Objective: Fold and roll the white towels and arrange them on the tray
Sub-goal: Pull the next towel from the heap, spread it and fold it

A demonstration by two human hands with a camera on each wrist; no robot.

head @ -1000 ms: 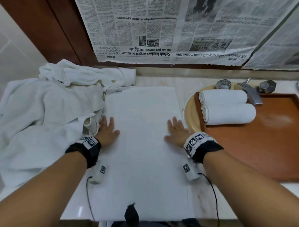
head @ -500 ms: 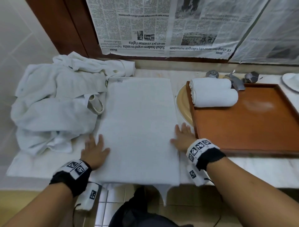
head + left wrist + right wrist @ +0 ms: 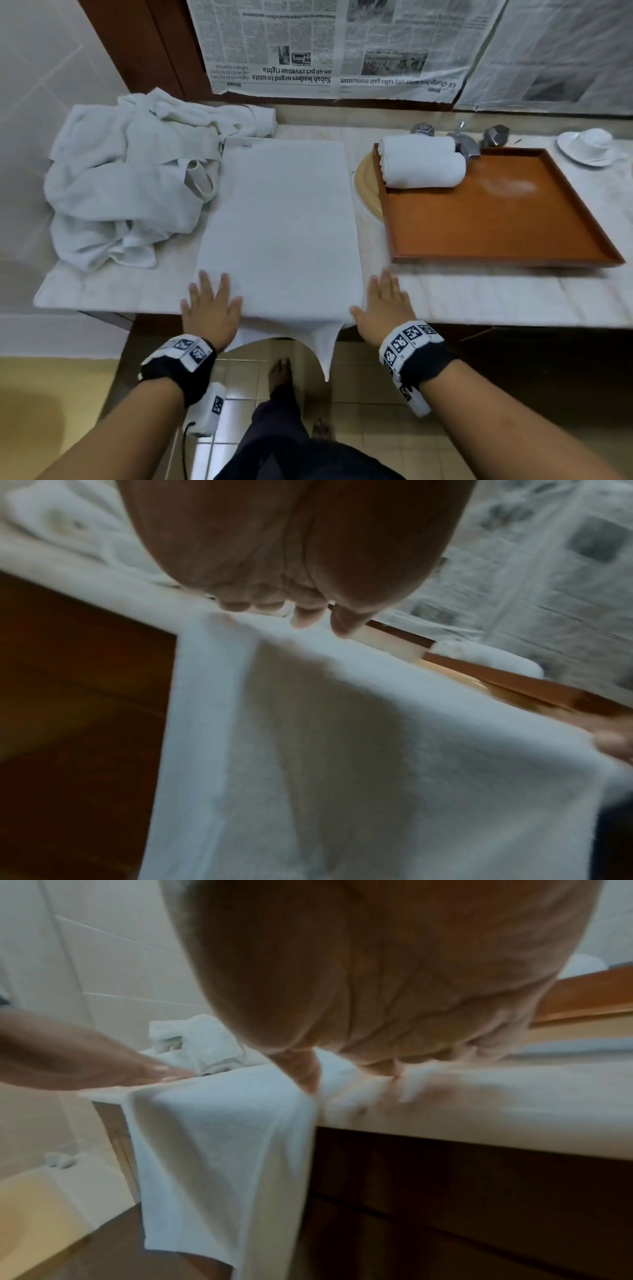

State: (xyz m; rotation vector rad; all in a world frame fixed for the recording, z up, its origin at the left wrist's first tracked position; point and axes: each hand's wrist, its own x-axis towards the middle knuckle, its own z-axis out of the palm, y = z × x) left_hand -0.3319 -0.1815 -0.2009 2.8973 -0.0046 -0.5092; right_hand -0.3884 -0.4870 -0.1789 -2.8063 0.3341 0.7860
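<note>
A folded white towel (image 3: 281,219) lies flat along the marble counter (image 3: 496,298), its near end hanging over the front edge (image 3: 219,1164). My left hand (image 3: 210,301) rests flat on the towel's near left corner with straight fingers (image 3: 304,615). My right hand (image 3: 385,303) lies flat at the towel's near right edge, partly on the counter. Two rolled white towels (image 3: 423,161) lie side by side at the far left end of the brown wooden tray (image 3: 496,219).
A heap of crumpled white towels (image 3: 130,178) fills the counter's left side. The tray sits over a yellow basin (image 3: 364,185) with a metal tap (image 3: 462,140) behind it. A white cup and saucer (image 3: 587,145) stands far right. Newspaper (image 3: 342,44) covers the wall.
Both hands have slid along the towel's sides toward me, from its middle to the counter's front edge. The towel's near end now hangs over the edge.
</note>
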